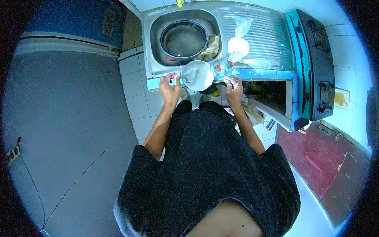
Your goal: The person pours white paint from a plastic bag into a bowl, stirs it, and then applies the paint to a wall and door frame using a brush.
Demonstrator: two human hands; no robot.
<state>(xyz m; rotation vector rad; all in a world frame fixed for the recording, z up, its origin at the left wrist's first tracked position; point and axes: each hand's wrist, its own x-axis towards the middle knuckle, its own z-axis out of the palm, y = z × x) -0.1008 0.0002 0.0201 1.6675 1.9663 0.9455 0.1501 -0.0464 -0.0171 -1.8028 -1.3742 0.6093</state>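
Note:
A white bowl [203, 78] with whitish contents sits at the counter's front edge, between my two hands. My left hand [170, 91] is closed on a small red-and-white packet [172, 76] just left of the bowl. To the bowl's right is a clear glass [221, 68] with a red and green print. My right hand [235, 91] has its fingers pinched near that glass; something white shows at the fingertips, too small to name. Behind the glass lies a clear plastic bag of white powder [238, 47] on the ribbed drainboard.
The steel sink [147, 43] holds a dark round pan [162, 37] and a crumpled cloth [212, 47]. A teal-sided stove [316, 63] stands at right. Below the counter, a cabinet door [272, 112] hangs open beside my right arm.

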